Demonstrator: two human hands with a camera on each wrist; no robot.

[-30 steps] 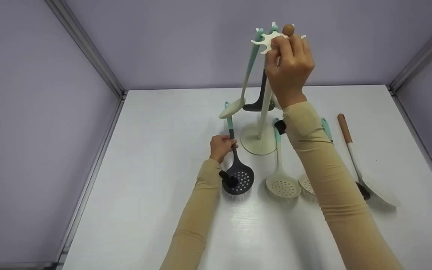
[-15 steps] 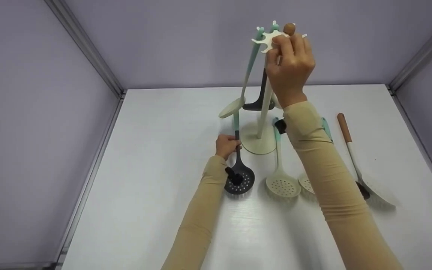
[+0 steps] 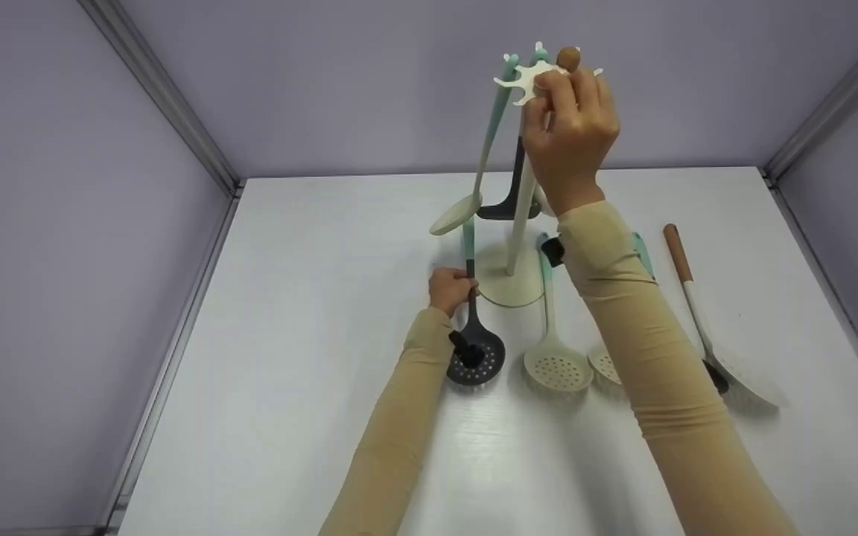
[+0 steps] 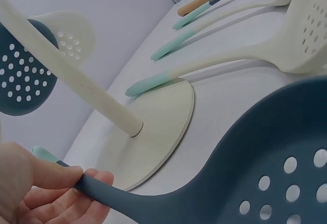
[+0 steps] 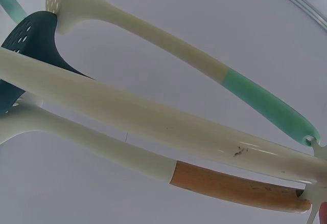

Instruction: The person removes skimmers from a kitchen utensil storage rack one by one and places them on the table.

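A cream utensil stand (image 3: pixel 512 279) rises from a round base (image 4: pixel 158 116) to a star-shaped hook top (image 3: pixel 527 78). My right hand (image 3: pixel 570 134) grips a brown wooden handle (image 5: pixel 235 187) at that top, among hanging utensils with mint handles (image 5: pixel 265 101). My left hand (image 3: pixel 450 289) pinches the dark handle of a dark blue slotted skimmer (image 3: pixel 477 350) lying on the table beside the base; in the left wrist view my fingers (image 4: pixel 56 193) curl round its neck and the perforated bowl (image 4: pixel 265 178) fills the foreground.
On the white table (image 3: pixel 287 335) lie a cream slotted skimmer (image 3: pixel 557 365), another partly under my right sleeve (image 3: pixel 604 365), and a wooden-handled cream spatula (image 3: pixel 704 327). Lavender walls with metal corner rails (image 3: pixel 161 97) enclose the table.
My left hand has slid the dark skimmer rightward, closer to the stand's base. My right hand stays at the stand's top, nearly still.
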